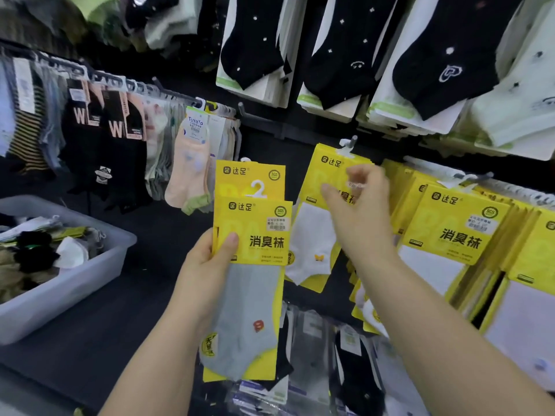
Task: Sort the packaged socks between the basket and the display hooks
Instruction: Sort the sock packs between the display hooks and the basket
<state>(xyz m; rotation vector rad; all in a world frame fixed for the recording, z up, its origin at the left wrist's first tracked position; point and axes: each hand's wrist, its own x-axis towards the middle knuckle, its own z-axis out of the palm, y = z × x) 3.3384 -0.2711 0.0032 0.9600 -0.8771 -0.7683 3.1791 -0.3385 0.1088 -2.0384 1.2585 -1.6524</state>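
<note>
Head view, sock pack point(252, 291) upright, hanger point(259, 187) up

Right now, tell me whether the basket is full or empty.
Partly full: a loose heap of socks lies inside the basket.

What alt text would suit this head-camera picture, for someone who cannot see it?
A person's left hand grips yellow packs of grey socks before a wall of hanging socks, while the blurred right hand hovers at a yellow pack of white socks on a display hook. A pale basket of mixed socks sits at left.
</note>
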